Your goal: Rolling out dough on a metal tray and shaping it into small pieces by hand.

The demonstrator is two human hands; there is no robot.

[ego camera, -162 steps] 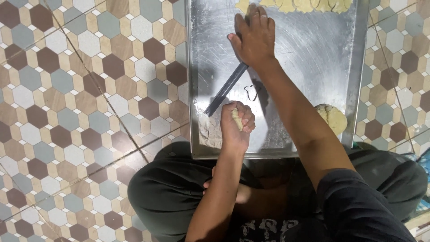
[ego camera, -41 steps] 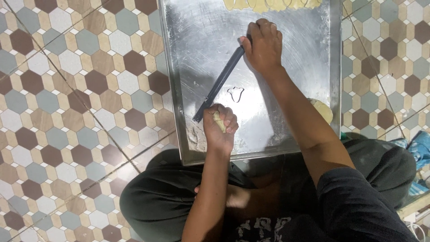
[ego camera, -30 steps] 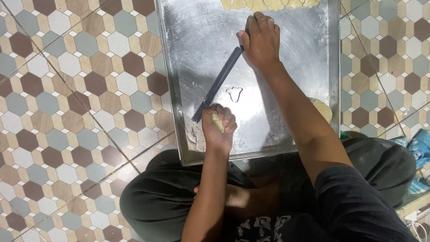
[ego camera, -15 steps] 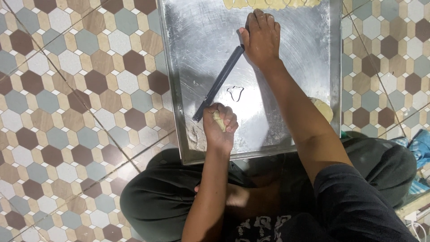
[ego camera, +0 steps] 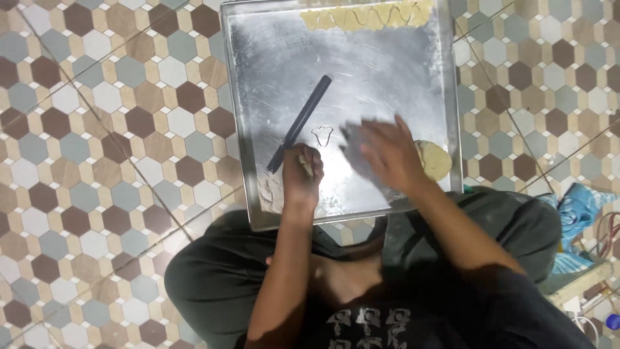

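Person: sits cross-legged on the tiled floor [ego camera: 97,161], knees at the near edge of the metal tray [ego camera: 258,223].
Left hand [ego camera: 302,169]: rests on the near left part of the tray, fingers closed round a small piece of dough [ego camera: 303,165]; it has kept this place and hold over the last seconds.
Dough smear [ego camera: 271,192]: pale patch on the tray just left of that hand.
Right hand [ego camera: 381,154]: blurred with motion over the near right part of the tray, fingers spread, holding nothing that can be seen. A moment ago it lay on the far end of the black stick; it has now let go and drawn back toward the body.
Dough ball [ego camera: 434,159]: round pale lump at the tray's right rim, just beside the right hand.
Shaped outline [ego camera: 321,135]: small thin loop on the tray between the two hands.
Black stick [ego camera: 299,123]: lies free and slanting on the tray, near end close to the left hand, far end toward the middle.
Dough strip [ego camera: 366,16]: flat band with a wavy cut edge along the far rim.
Meaning: the stick appears set aside, and the right hand is nearest the dough ball.
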